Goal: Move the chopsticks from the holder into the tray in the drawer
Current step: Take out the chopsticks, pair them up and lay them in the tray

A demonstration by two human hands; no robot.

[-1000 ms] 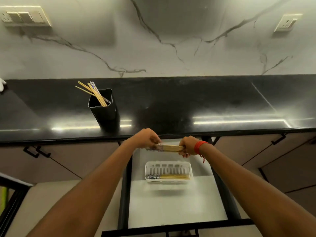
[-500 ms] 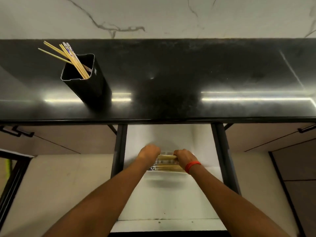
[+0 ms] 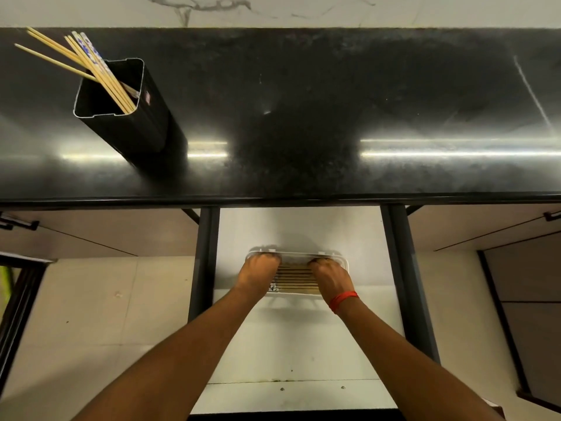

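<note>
White tray point(image 3: 344, 262) sits in open drawer point(image 3: 303, 338), below front edge of black tabletop point(image 3: 303, 117). Left hand point(image 3: 258, 273) and right hand point(image 3: 329, 276) curled down over tray ends, on chopsticks point(image 3: 296, 279) lying flat inside; actual grip on them cannot be told. Black holder point(image 3: 127, 117) on tabletop, far left of tray, with remaining chopsticks point(image 3: 91, 68) leaning out.

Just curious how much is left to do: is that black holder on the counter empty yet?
Not empty. Several chopsticks lean out of the black holder on the counter.
</note>
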